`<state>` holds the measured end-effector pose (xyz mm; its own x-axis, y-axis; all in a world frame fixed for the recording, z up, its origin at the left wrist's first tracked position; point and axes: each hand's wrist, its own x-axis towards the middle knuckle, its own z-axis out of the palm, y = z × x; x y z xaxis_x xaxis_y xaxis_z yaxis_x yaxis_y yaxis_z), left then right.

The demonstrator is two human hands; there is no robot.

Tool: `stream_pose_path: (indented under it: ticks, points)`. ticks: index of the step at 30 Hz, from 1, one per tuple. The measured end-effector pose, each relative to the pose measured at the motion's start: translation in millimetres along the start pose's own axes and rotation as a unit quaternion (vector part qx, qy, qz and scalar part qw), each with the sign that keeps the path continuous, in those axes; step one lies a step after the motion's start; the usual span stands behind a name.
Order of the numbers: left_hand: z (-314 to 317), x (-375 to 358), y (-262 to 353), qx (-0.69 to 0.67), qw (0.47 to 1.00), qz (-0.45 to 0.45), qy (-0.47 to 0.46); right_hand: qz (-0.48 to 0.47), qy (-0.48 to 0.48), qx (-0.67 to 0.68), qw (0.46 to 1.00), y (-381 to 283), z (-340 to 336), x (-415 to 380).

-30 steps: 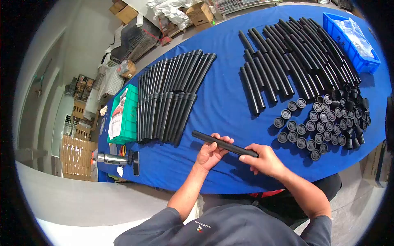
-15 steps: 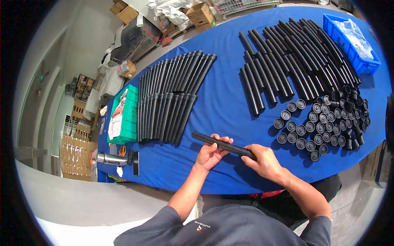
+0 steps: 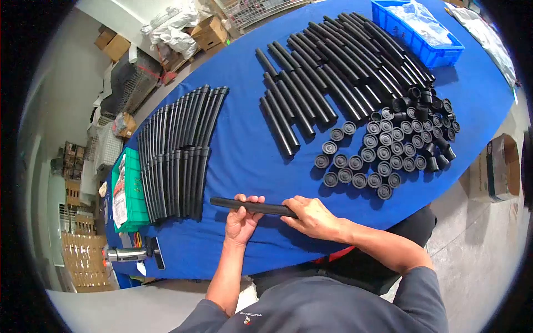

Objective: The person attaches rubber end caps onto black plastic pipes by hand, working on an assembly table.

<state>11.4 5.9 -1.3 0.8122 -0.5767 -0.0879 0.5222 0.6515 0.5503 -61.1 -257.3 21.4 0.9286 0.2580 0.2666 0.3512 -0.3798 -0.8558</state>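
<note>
A black tube (image 3: 225, 203) is held between both my hands above the near edge of the blue cloth, lying almost level across the view. My left hand (image 3: 242, 223) grips it around the middle, fingers behind and thumb in front. At the tube's right end my right hand (image 3: 315, 218) is closed round it, hiding that end. Black round end caps (image 3: 368, 154) are spread beyond my right hand, most with their ringed faces up. Further off lie many plain black tubes (image 3: 287, 91). To the left, black tubes with wider ends (image 3: 176, 125) rest in two rows.
A green crate (image 3: 133, 188) stands at the table's left, near a metal cylinder device (image 3: 126, 254) and a dark flat object (image 3: 159, 253). At the far right is a blue crate (image 3: 444, 55) with clear plastic bags. An open cardboard box (image 3: 494, 172) sits beyond the table's right edge.
The camera view has swung right, so the whole scene sits further left. Both hands still grip the tube, which now lies closer to level.
</note>
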Motion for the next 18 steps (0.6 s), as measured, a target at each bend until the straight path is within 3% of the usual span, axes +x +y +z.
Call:
stream_pose_path:
  ticks: [13,17,18]
  points:
    - [1.5,-1.1,0.4,-0.020,1.000,0.003,0.015,-0.019,0.009,-0.015,1.000,2.3,0.7,0.7]
    - [5.3,-1.4,3.1,0.004,1.000,-0.015,0.024,-0.050,0.039,-0.081,0.995,1.7,6.8,-2.5]
    - [1.0,-2.1,3.4,0.000,1.000,-0.009,0.009,0.002,0.003,-0.015,1.000,-1.3,1.6,-0.7]
